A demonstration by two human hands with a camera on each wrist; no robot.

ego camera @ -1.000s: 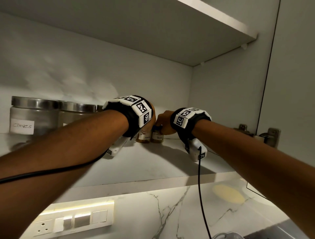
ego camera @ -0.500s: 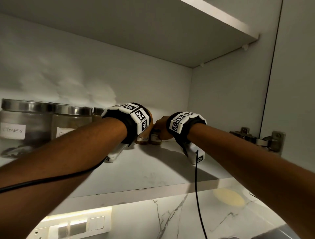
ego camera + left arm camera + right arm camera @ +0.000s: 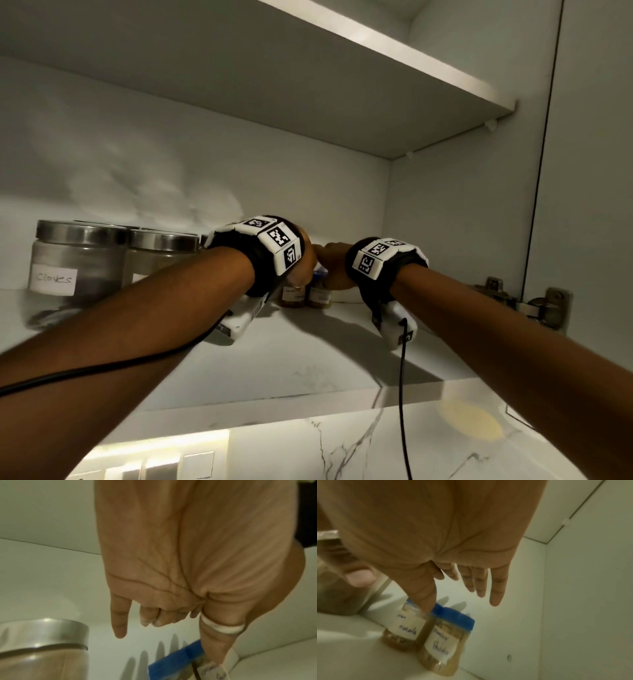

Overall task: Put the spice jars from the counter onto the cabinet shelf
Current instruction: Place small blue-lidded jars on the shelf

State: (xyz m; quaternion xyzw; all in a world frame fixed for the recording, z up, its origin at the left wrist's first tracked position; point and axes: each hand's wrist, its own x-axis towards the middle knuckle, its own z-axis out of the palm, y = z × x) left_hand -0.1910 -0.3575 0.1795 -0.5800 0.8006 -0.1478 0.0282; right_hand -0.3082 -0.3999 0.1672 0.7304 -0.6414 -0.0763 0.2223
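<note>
Two small spice jars with blue lids and handwritten labels stand upright, side by side, at the back of the white cabinet shelf (image 3: pixel 308 359): the left jar (image 3: pixel 293 296) (image 3: pixel 402 627) and the right jar (image 3: pixel 319 296) (image 3: pixel 447 642). My left hand (image 3: pixel 303 270) (image 3: pixel 171 635) hovers over the left jar (image 3: pixel 175 660), little finger straight, the others loosely bent, thumb hanging in front of its label. My right hand (image 3: pixel 330 260) (image 3: pixel 462 595) is spread above both jars, fingers straight, thumb pointing down at the left jar's lid. Neither hand is wrapped round a jar.
Large glass jars with steel lids stand at the shelf's left, one labelled cloves (image 3: pixel 68 270), another (image 3: pixel 157 260) close to my left forearm. An upper shelf (image 3: pixel 376 68) hangs overhead. Door hinges (image 3: pixel 548 308) sit at the right wall. Bare shelf lies in front of the jars.
Both hands stay over the two small jars at the back of the shelf. The head view has shifted slightly. The jars have not moved.
</note>
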